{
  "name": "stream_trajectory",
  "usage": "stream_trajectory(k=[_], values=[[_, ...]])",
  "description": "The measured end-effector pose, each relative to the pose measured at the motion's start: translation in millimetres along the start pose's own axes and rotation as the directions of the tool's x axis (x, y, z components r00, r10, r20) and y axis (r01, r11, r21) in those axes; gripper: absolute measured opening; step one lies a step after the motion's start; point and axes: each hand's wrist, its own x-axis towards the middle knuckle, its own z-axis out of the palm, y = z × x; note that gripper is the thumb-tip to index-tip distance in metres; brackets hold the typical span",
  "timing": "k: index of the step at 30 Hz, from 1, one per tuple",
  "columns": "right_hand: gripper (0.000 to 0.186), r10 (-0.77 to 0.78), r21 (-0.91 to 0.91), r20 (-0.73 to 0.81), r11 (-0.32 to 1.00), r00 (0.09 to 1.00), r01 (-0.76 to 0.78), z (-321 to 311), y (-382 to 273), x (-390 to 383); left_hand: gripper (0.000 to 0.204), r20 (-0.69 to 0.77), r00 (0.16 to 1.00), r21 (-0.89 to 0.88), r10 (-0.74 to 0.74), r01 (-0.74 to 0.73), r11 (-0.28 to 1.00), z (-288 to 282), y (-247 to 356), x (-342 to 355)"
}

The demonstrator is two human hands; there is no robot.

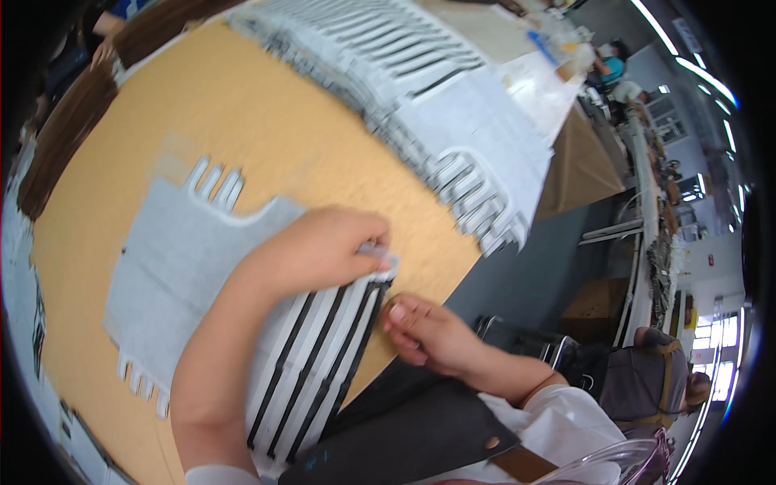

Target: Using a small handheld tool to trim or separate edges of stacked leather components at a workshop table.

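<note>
A flat pale grey piece (174,250) with finger-like tabs lies on the tan tabletop. Beside it, nearer my body, is a light grey panel (303,356) with long black stripes; which material it is I cannot tell. My left hand (327,246) reaches across the grey piece, its fingers closed on the far corner of the striped panel. My right hand (432,333) is at the panel's right edge, thumb and fingers pinched together. Anything small between those fingertips is hidden.
A large stack of similar grey slotted pieces (477,121) covers the table's far side. Dark brown rolled material (69,137) borders the left edge. The tan tabletop (242,105) ends near my right hand. Another person (638,384) sits at the right; a long bench (647,242) stands beyond.
</note>
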Motion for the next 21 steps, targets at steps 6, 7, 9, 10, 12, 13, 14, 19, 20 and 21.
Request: stream_trajectory(k=[6, 7, 9, 10, 12, 13, 14, 19, 20, 21], values=[[0.025, 0.019, 0.101, 0.052, 0.995, 0.998, -0.024, -2.9, 9.6, -4.7, 0.015, -0.058, 0.998, -0.263, -0.022, 0.006, 0.965, -12.3, 2.7, -10.7], [0.024, 0.041, 0.065, 0.048, 0.997, 0.998, -0.044, -2.8, 10.3, -8.7, 0.015, -0.045, 0.999, -0.27, 0.015, -0.026, 0.962, -15.9, -1.0, -12.2], [0.023, 0.061, 0.022, 0.05, 0.998, 0.997, -0.062, -5.6, 10.9, -15.5, 0.016, -0.04, 0.998, -0.27, 0.05, -0.059, 0.961, -19.1, -4.0, -13.8], [0.024, 0.05, 0.032, 0.103, 0.998, 0.993, -0.054, -8.4, 11.3, -19.1, 0.017, 0.023, 0.996, -0.214, 0.089, -0.082, 0.973, -19.3, -4.8, -15.5], [0.027, 0.047, 0.05, 0.159, 0.997, 0.986, -0.055, -10.0, 10.2, -21.2, 0.018, 0.093, 0.989, -0.164, 0.114, -0.098, 0.982, -18.5, -3.5, -17.0], [0.03, 0.004, 0.095, 0.111, 0.995, 0.994, -0.015, -9.5, 6.6, -20.4, 0.021, 0.108, 0.992, -0.101, 0.067, -0.056, 0.993, -15.8, 0.5, -14.7], [0.034, -0.032, 0.14, 0.061, 0.99, 0.998, 0.023, -10.0, 2.9, -18.9, 0.023, 0.122, 0.992, -0.041, 0.015, -0.01, 0.999, -12.7, 3.2, -11.9], [0.042, -0.074, 0.168, -0.02, 0.983, 0.997, 0.076, -7.5, -5.7, -16.4, 0.032, 0.09, 0.992, 0.012, 0.09, -0.092, 0.996, -13.4, -3.0, -6.7], [0.044, -0.08, 0.148, -0.02, 0.986, 0.997, 0.082, -7.6, -6.9, -16.9, 0.032, 0.099, 0.994, -0.011, 0.049, -0.049, 0.999, -12.3, -3.8, -6.1], [0.043, -0.097, 0.126, 0.008, 0.988, 0.995, 0.095, -5.2, -7.0, -18.0, 0.032, 0.082, 0.994, 0.001, 0.065, -0.065, 0.998, -13.5, -0.7, -10.2]])
